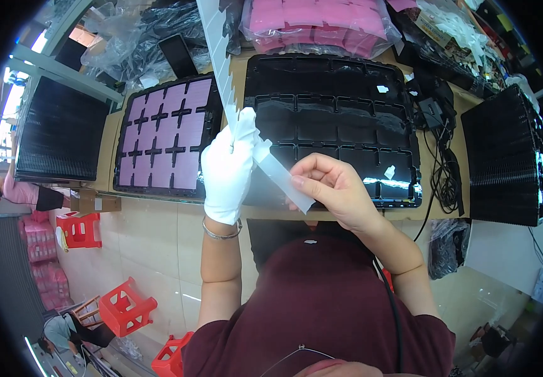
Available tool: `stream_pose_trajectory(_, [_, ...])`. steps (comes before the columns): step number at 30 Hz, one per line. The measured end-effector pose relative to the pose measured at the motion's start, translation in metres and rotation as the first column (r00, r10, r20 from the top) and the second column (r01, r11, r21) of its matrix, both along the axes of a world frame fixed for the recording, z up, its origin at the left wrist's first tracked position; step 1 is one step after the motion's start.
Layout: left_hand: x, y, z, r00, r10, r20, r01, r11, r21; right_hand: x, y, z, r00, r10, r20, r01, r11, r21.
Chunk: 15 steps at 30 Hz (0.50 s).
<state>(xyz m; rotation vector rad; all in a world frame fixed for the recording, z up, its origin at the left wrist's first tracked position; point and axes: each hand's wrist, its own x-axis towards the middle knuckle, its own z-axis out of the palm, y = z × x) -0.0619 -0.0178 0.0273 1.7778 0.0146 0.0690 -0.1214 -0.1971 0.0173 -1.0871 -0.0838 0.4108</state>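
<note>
Remotely, I'm seeing one tray (pixel 211 114) lying at ten o'clock, a second tray (pixel 334 116) at one, a bag (pixel 318 25) sitting behind it; a left stack (pixel 61 135) is standing at nine-thirty, a right stack (pixel 500 157) at three (cables (pixel 447 179) lying inward of it), a strip (pixel 279 174) crossing centre.

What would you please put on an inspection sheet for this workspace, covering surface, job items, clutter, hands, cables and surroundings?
Surface: brown tabletop, partly covered by two black rectangular plastic trays.
Job items: long serrated white strip; short translucent white strip.
Clutter: crumpled clear plastic bags, upper left.
Hands: white-gloved left hand grips the long strip; bare right hand pinches the short one.
Cables: thin black cables bunched right of the larger tray.
Surroundings: red plastic stools on pale tiled floor.
</note>
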Motion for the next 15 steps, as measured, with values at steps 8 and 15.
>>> stream_pose_trajectory(8, [-0.002,-0.002,-0.006,0.999,0.020,0.040,-0.024,0.996,0.081,0.003,0.006,-0.004,0.997,-0.082,0.014,0.083,0.991,-0.109])
stream_pose_trajectory(15, [-0.016,-0.008,-0.012,0.856,-0.243,0.456,0.032,0.905,0.423,0.014,0.014,-0.026,0.965,-0.239,-0.106,0.244,0.969,0.033])
